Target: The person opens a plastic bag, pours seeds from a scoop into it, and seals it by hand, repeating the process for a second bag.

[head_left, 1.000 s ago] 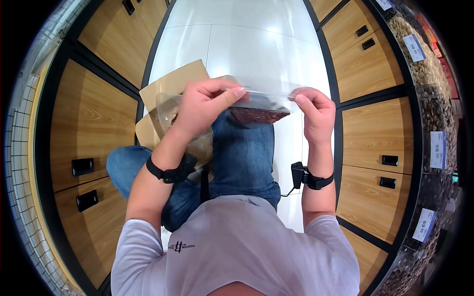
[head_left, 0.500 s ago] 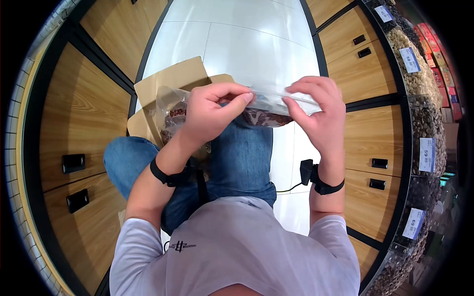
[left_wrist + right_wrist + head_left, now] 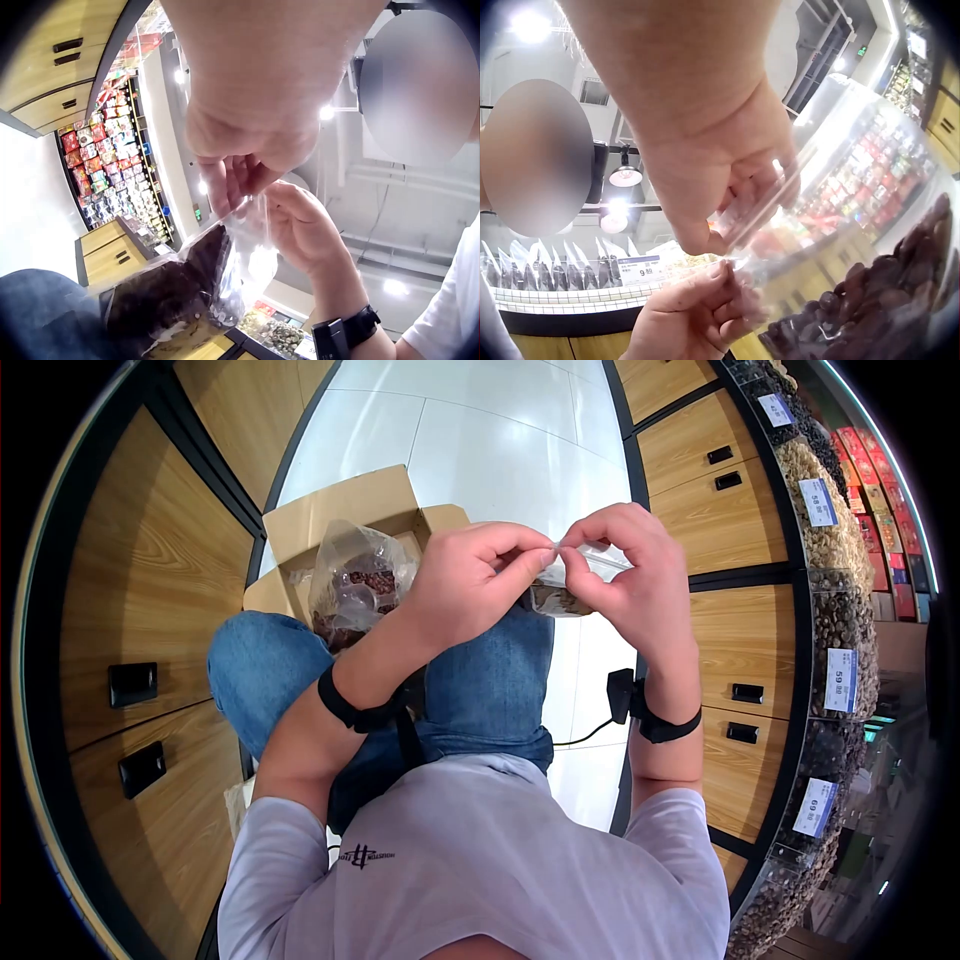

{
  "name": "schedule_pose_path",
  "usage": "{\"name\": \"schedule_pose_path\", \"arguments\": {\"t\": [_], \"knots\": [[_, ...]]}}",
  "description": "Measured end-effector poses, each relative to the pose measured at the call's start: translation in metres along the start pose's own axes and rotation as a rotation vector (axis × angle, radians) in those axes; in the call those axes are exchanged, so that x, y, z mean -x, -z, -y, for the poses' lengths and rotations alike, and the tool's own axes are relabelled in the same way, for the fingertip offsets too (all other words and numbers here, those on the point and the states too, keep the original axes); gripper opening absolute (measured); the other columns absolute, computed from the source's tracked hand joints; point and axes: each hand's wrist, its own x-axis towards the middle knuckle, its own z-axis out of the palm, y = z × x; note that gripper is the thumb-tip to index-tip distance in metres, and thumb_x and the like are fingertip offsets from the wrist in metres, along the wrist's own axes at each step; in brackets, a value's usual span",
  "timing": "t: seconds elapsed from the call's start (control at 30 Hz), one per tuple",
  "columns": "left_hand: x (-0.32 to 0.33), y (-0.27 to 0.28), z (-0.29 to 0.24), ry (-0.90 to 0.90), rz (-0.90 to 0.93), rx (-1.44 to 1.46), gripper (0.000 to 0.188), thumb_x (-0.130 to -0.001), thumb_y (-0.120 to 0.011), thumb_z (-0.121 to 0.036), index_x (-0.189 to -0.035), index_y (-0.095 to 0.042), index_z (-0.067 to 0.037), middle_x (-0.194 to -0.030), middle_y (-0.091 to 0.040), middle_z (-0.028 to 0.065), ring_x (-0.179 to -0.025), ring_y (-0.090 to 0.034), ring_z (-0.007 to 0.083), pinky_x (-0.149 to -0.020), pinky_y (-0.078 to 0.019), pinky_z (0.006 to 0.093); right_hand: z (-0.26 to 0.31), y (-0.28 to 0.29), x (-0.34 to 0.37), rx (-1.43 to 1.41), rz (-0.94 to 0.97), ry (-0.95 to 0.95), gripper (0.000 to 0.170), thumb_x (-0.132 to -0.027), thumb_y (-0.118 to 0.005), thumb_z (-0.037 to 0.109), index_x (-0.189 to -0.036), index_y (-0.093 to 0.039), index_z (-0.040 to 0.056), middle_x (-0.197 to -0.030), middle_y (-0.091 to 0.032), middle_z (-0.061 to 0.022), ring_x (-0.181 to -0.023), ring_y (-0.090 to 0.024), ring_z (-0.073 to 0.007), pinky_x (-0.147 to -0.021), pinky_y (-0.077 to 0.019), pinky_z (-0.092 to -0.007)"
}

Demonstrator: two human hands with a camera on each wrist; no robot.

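Observation:
My left hand (image 3: 480, 580) and right hand (image 3: 635, 565) meet at the top edge of a clear plastic bag (image 3: 560, 602), each pinching it between thumb and fingers. Dark reddish-brown dried pieces (image 3: 870, 300) fill the lower part of the bag, as the right wrist view shows. Seen from the left wrist, the bag (image 3: 165, 300) hangs below both hands, over the jeans. Just left of my left hand, a second clear bag (image 3: 350, 575) with similar dark red pieces stands in an opened cardboard box (image 3: 345, 505).
Wooden cabinets (image 3: 745, 645) with black handles line both sides of a white tiled floor (image 3: 480, 450). Along the right run bulk food bins (image 3: 850, 625) with price tags. My bent knee (image 3: 262, 670) is beside the box.
My right hand loosened its hold on the bag's top edge, moved left along it and pinches it again beside my left hand. The left hand shifted right. More of the box shows.

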Motion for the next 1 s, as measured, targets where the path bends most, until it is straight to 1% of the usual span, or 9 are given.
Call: {"name": "schedule_pose_path", "arguments": {"t": [0.07, 0.2, 0.27, 0.5, 0.57, 0.7, 0.8, 0.87, 1.0], "knots": [[0.000, 0.000, 0.003, 0.009, 0.024, -0.052, 0.014, -0.091, -0.069, -0.009, -0.101, -0.073, 0.001, -0.085, -0.074, 0.0048, -0.071, -0.063, 0.0037, -0.063, -0.0508, 0.0195, 0.001, 0.000, -0.001, -0.010, 0.022, -0.008, 0.010, -0.072, -0.074, 0.011, -0.079, -0.068, 0.0084, -0.077, -0.066, -0.0017, -0.077, -0.062, -0.0215, -0.075, -0.0466, -0.0331], [-0.002, 0.002, 0.003, 0.005, 0.038, -0.076, 0.014, -0.091, -0.070, -0.009, -0.101, -0.074, 0.000, -0.084, -0.074, 0.0058, -0.070, -0.064, 0.0051, -0.063, -0.0507, 0.0210, 0.000, -0.001, -0.002, -0.017, 0.047, -0.030, 0.010, -0.072, -0.074, 0.011, -0.079, -0.068, 0.0080, -0.077, -0.066, -0.0022, -0.076, -0.062, -0.0217, -0.075, -0.0472, -0.0330], [-0.002, 0.003, 0.003, -0.075, 0.029, -0.147, 0.014, -0.090, -0.070, -0.009, -0.100, -0.074, 0.000, -0.083, -0.073, 0.0077, -0.069, -0.064, 0.0071, -0.062, -0.0505, 0.0226, -0.001, -0.001, -0.003, -0.005, 0.067, -0.049, 0.010, -0.071, -0.073, 0.011, -0.079, -0.068, 0.0081, -0.076, -0.066, -0.0024, -0.074, -0.062, -0.0218, -0.074, -0.0479, -0.0330], [0.000, -0.004, 0.006, -0.146, -0.022, -0.140, 0.013, -0.089, -0.070, -0.009, -0.097, -0.074, 0.000, -0.081, -0.073, 0.0099, -0.069, -0.065, 0.0103, -0.062, -0.0502, 0.0239, -0.004, 0.005, -0.001, -0.002, 0.063, -0.072, 0.009, -0.070, -0.073, 0.013, -0.076, -0.068, 0.0090, -0.073, -0.066, -0.0028, -0.071, -0.062, -0.0220, -0.070, -0.0481, -0.0320], [0.001, -0.007, 0.006, -0.204, -0.049, -0.144, 0.012, -0.089, -0.070, -0.008, -0.097, -0.074, 0.001, -0.081, -0.073, 0.0100, -0.069, -0.065, 0.0099, -0.062, -0.0500, 0.0239, -0.006, 0.008, 0.000, 0.044, 0.091, -0.028, 0.009, -0.070, -0.073, 0.013, -0.075, -0.068, 0.0089, -0.071, -0.066, -0.0036, -0.069, -0.062, -0.0224, -0.069, -0.0480, -0.0318], [0.000, -0.008, 0.006, -0.132, -0.054, -0.110, 0.011, -0.087, -0.070, -0.007, -0.093, -0.074, 0.001, -0.082, -0.073, 0.0130, -0.067, -0.067, 0.0164, -0.061, -0.0523, 0.0271, -0.013, 0.012, 0.004, 0.030, 0.097, -0.060, 0.009, -0.069, -0.073, 0.013, -0.073, -0.067, 0.0088, -0.070, -0.065, -0.0040, -0.067, -0.061, -0.0229, -0.069, -0.0479, -0.0323], [0.001, -0.011, 0.010, -0.131, -0.040, -0.091, 0.011, -0.088, -0.069, -0.007, -0.094, -0.074, 0.001, -0.082, -0.073, 0.0121, -0.067, -0.067, 0.0136, -0.060, -0.0518, 0.0259, -0.016, 0.014, 0.007, -0.005, 0.110, -0.084, 0.008, -0.068, -0.072, 0.013, -0.073, -0.067, 0.0089, -0.069, -0.064, -0.0040, -0.066, -0.061, -0.0230, -0.070, -0.0476, -0.0324], [0.001, -0.012, 0.013, -0.082, -0.024, -0.030, 0.012, -0.090, -0.068, -0.004, -0.097, -0.073, 0.005, -0.082, -0.072, 0.0075, -0.076, -0.066, 0.0090, -0.067, -0.0524, 0.0229, -0.018, 0.017, 0.009, 0.038, 0.118, -0.056, 0.008, -0.068, -0.072, 0.013, -0.073, -0.067, 0.0089, -0.068, -0.064, -0.0041, -0.066, -0.061, -0.0228, -0.070, -0.0473, -0.0321], [0.000, -0.012, 0.015, -0.030, 0.014, 0.005, 0.013, -0.091, -0.066, -0.003, -0.098, -0.072, 0.006, -0.085, -0.073, 0.0076, -0.079, -0.067, 0.0098, -0.071, -0.0533, 0.0229, -0.022, 0.020, 0.012, 0.048, 0.116, -0.067, 0.008, -0.068, -0.071, 0.014, -0.073, -0.067, 0.0095, -0.068, -0.064, -0.0036, -0.066, -0.061, -0.0223, -0.070, -0.0470, -0.0318]]}}
